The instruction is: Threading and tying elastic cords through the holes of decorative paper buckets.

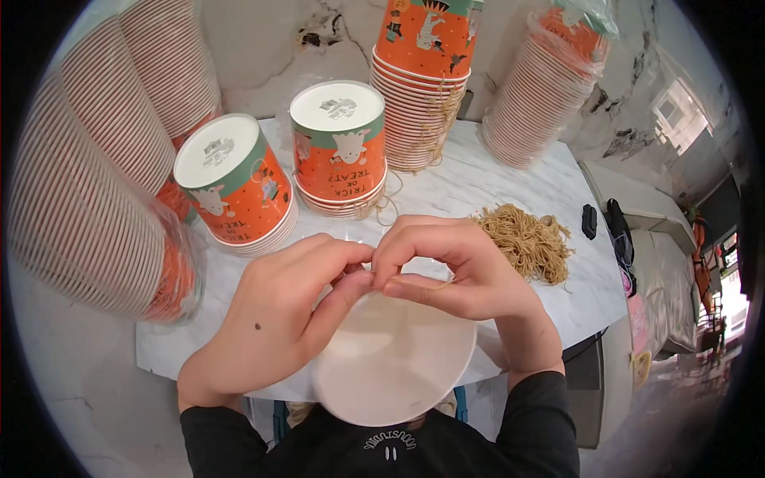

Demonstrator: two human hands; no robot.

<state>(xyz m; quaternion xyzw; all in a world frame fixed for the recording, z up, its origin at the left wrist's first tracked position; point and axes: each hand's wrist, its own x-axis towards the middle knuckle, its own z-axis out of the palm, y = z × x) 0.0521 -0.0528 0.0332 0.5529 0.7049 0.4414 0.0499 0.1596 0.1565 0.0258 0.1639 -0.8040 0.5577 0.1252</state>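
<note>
A white paper bucket (394, 358) leans at the table's near edge against my front, its open mouth and pale inside turned toward me. Both hands meet over its far rim. My left hand (291, 291) is closed in a pinch of thumb and forefinger. Fingertip to fingertip with it, my right hand (442, 263) pinches too, its fingers curled. Whatever lies between the fingertips is too small or hidden to make out. Just beyond my right hand is a loose pile of tan twine (526, 243).
Two short stacks of upside-down orange and green buckets (239, 187) (339, 151) stand beyond my hands. A taller stack with twine loops (422, 88) is behind. Plastic-wrapped stacks (88, 199) (542, 88) stand left and far right. A small black object (589, 221) lies near the table's right edge.
</note>
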